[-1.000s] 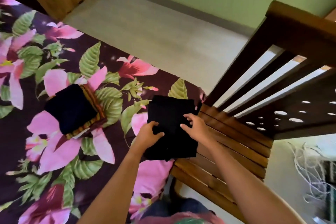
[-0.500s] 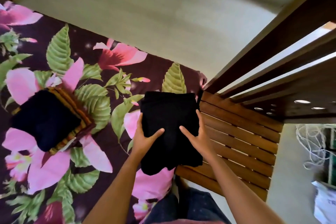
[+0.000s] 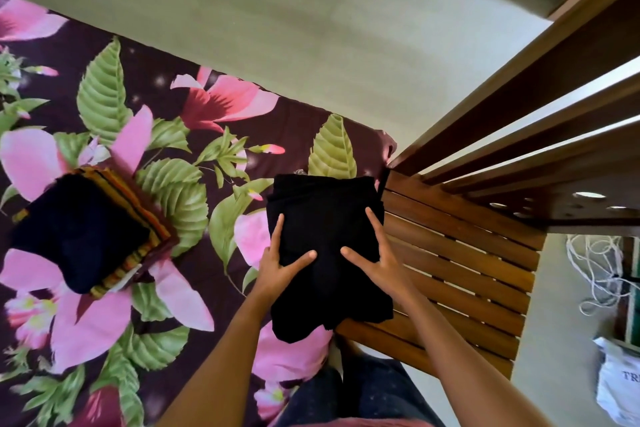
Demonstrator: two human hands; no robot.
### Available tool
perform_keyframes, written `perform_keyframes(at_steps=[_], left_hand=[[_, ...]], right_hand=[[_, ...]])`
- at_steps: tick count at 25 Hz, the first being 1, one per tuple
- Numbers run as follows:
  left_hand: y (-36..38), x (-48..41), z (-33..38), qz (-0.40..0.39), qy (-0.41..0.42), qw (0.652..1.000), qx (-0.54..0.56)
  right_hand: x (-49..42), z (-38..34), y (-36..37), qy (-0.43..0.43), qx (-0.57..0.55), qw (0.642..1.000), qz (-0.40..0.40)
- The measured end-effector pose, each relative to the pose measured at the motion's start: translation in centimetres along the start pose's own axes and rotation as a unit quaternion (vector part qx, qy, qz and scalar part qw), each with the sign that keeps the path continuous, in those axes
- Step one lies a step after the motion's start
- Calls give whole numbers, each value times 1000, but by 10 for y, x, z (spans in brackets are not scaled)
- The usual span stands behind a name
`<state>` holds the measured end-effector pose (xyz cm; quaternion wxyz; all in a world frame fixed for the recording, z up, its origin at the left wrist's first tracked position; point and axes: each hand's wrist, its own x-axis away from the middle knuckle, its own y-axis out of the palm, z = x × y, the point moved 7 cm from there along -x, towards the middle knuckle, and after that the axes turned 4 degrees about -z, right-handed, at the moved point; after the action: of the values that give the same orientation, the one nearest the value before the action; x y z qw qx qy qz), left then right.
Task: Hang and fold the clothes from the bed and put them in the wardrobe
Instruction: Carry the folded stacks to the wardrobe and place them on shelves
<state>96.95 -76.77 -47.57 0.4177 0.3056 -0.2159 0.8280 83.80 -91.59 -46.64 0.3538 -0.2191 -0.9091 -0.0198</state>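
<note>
Uncurled fingers since a second earlier; held left grip (image 3: 281, 263) and right grip (image 3: 378, 262) released, straight along the sides of the folded black garment (image 3: 325, 215), thumbs on top. Left it on the bed (image 3: 207, 107), touching the footboard (image 3: 460, 253). Would likely have done best sliding both under evenly, lifting level, keeping folds.

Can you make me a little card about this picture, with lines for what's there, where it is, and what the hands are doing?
place: bed with a flowery sheet, wooden footboard on the right
black cloth: folded, at the bed's corner by the footboard
left grip: straight fingers on the cloth's left side
right grip: straight fingers on its right side
pile: folded clothes, further left on the bed, apart from the cloth
</note>
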Motion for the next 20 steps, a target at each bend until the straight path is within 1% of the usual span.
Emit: perform_keyframes(at_steps=[5,10,20], left_hand=[[5,-3,-4,-30,-14,999,18],[6,-2,-5,-22,-13,999,23],[9,3,-3,15,-3,999,51]], right_hand=[[-4,2,2,11,-19,1000,-16],[-9,10,0,29,-22,999,-33],[-6,1,-5,-3,-38,999,10]])
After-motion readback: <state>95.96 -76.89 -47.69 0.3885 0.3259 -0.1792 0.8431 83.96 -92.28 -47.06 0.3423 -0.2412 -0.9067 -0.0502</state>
